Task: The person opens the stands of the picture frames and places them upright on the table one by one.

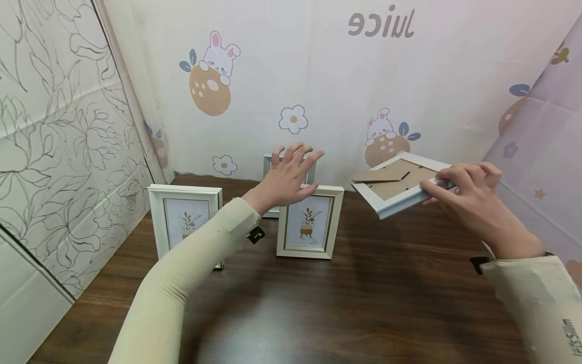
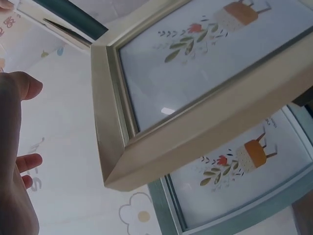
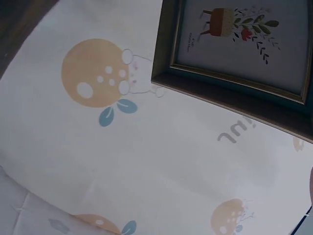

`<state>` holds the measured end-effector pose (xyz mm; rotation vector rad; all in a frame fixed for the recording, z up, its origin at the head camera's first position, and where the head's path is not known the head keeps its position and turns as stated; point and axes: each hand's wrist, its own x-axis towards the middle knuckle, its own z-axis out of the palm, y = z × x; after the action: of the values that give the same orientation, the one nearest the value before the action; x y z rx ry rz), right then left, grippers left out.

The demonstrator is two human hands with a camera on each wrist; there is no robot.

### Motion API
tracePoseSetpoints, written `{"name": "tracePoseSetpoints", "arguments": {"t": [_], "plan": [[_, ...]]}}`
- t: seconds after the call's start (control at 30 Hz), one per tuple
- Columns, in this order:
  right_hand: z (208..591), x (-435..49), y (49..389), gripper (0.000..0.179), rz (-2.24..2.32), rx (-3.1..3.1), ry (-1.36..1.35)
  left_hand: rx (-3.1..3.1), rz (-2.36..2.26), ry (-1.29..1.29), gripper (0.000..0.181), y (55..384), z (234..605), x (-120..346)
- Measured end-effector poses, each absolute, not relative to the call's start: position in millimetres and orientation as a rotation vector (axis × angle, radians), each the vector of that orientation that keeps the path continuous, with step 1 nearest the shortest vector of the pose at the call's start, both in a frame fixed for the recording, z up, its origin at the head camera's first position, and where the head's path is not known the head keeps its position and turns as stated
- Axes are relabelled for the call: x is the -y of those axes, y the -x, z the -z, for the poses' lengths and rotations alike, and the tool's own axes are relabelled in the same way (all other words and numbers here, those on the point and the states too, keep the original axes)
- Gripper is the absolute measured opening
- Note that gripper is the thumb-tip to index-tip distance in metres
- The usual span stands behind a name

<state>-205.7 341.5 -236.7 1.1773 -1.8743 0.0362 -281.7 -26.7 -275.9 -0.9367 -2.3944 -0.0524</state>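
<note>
In the head view my right hand (image 1: 473, 202) grips a picture frame (image 1: 409, 184) by its right edge, thumb across the back. It is held tilted above the table, its brown backing and stand facing up. The right wrist view shows its front, a plant print inside a teal border (image 3: 234, 85). My left hand (image 1: 291, 177) hovers with fingers spread over the top of a cream picture frame (image 1: 309, 227), holding nothing. Behind that one stands a blue-grey picture frame (image 1: 267, 169), partly covered by the hand and the cream frame.
A whitish picture frame (image 1: 184, 212) stands upright at the left, partly hidden by my left sleeve. The frames stand on a dark wooden table (image 1: 327, 308). A printed curtain (image 1: 318, 65) hangs at the back, and a flower-patterned panel (image 1: 68, 121) rises on the left.
</note>
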Motion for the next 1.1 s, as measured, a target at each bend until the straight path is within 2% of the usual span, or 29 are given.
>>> {"name": "tracePoseSetpoints", "arguments": {"t": [0.17, 0.4, 0.63, 1.1], "plan": [[234.1, -337.0, 200.1, 0.036, -0.041, 1.815, -1.204, 2.398, 0.056, 0.922, 0.066, 284.4, 273.6, 30.2], [230.9, -332.0, 191.8, 0.047, -0.033, 1.827, -1.208, 2.413, 0.083, 0.918, 0.066, 289.6, 272.4, 33.9], [230.8, -322.6, 186.9, 0.035, -0.086, 1.775, -1.200, 2.443, 0.097, 0.927, 0.065, 291.4, 271.5, 32.6], [227.9, -308.9, 179.7, 0.035, -0.075, 1.688, -1.192, 2.505, 0.067, 0.971, 0.063, 291.7, 265.9, 13.9]]}}
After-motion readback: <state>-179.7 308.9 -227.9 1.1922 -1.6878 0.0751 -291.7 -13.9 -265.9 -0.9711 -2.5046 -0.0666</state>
